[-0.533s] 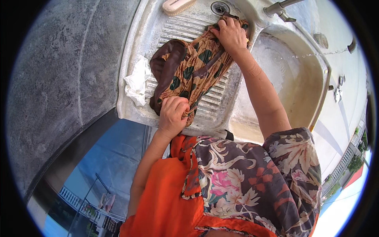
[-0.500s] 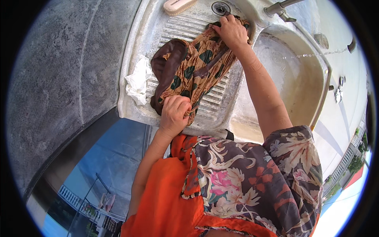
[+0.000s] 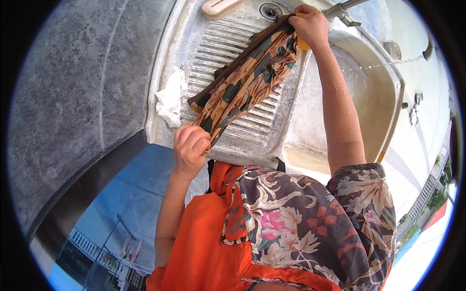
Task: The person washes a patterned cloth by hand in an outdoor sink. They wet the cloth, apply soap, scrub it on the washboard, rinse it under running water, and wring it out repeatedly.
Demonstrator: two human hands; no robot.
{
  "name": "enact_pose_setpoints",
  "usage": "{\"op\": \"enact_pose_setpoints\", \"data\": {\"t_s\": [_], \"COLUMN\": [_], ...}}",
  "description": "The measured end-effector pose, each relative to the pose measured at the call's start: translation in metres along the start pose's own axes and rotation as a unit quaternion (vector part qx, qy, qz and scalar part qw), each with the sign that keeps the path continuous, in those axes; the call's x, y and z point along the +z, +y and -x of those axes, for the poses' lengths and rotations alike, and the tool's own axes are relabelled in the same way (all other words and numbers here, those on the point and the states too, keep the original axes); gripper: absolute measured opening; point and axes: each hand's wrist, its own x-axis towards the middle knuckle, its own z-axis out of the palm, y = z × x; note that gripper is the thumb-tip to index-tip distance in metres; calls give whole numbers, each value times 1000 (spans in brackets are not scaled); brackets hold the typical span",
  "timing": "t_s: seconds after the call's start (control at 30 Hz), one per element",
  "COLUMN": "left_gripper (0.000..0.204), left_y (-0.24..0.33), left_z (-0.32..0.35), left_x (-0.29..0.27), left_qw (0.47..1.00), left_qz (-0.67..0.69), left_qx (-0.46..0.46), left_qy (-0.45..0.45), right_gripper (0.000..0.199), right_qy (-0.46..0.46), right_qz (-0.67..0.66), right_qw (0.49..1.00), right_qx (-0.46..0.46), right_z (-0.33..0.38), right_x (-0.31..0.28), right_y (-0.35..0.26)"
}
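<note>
Gripping ends best held bunched, both hands (image 3: 191,149) (image 3: 312,28) are stretching likely soft, slippery printed cloth (image 3: 247,80) over the washboard (image 3: 221,42).

One left hand (image 3: 191,148), one right hand (image 3: 313,29); one patterned cloth (image 3: 247,80); one yellow object (image 3: 303,41); one drain (image 3: 270,10); one brush (image 3: 222,7), one white cloth (image 3: 171,99) near sink's (image 3: 152,119) left edge.

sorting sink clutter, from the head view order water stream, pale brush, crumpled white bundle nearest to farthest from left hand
1. Crumpled white bundle: just beyond the left hand, slightly left
2. Pale brush: farther up, slightly right
3. Water stream: farthest, far right
</note>
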Motion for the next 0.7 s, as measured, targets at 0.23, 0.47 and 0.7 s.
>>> {"op": "enact_pose_setpoints", "data": {"t_s": [0.23, 0.47, 0.7], "left_gripper": [47, 28, 15], "left_y": [1, -24, 4], "left_z": [-24, -34, 5], "left_x": [22, 65, 51], "left_qw": [994, 991, 993], "left_qz": [-60, -55, 16], "left_qx": [-84, -92, 5], "left_qy": [-19, -78, -114], "right_gripper": [25, 38, 39], "right_qy": [35, 52, -38], "right_qz": [53, 173, 107], "right_qw": [974, 932, 982], "right_qx": [-218, -315, -154], "right_z": [90, 53, 55], "right_x": [64, 86, 78], "right_y": [-47, -1, -32]}}
